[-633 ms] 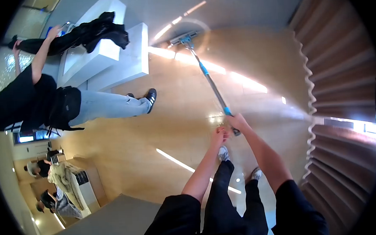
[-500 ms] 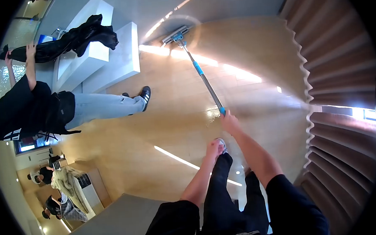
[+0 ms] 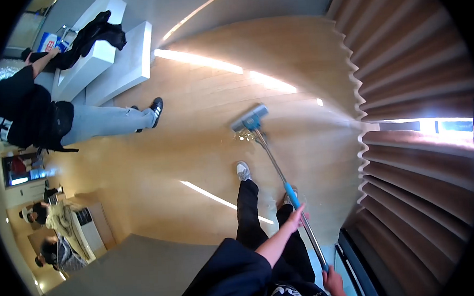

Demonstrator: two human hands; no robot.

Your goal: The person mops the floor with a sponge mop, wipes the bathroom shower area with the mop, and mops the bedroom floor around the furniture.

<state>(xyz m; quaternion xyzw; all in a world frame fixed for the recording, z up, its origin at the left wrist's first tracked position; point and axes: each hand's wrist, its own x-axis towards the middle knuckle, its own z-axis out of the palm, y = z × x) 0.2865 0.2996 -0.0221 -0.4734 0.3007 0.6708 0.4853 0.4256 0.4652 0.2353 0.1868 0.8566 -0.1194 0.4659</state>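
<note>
A mop with a silver and blue handle (image 3: 276,166) slants across the floor in front of me. Its wide grey-and-blue head (image 3: 250,118) lies on the wood floor beyond my shoes, slightly blurred. My left hand (image 3: 296,219) is closed around the handle, just below its blue sleeve. Lower down, at the handle's near end, my right hand (image 3: 334,283) is closed on it near a blue part, close to my body. My left shoe (image 3: 243,170) shows fully, while the handle partly covers the right one.
Pleated brown curtains (image 3: 405,85) hang along the right. On the left a person (image 3: 26,105) holds a black garment (image 3: 94,38) over a white stepped block (image 3: 130,62). A grey surface (image 3: 130,266) lies at lower left, with more people and a cloth-covered table (image 3: 94,230) farther back.
The mop head has come from the far wall back toward my feet. My left hand now grips the handle's middle, and my right hand has drawn back toward my body with its end.
</note>
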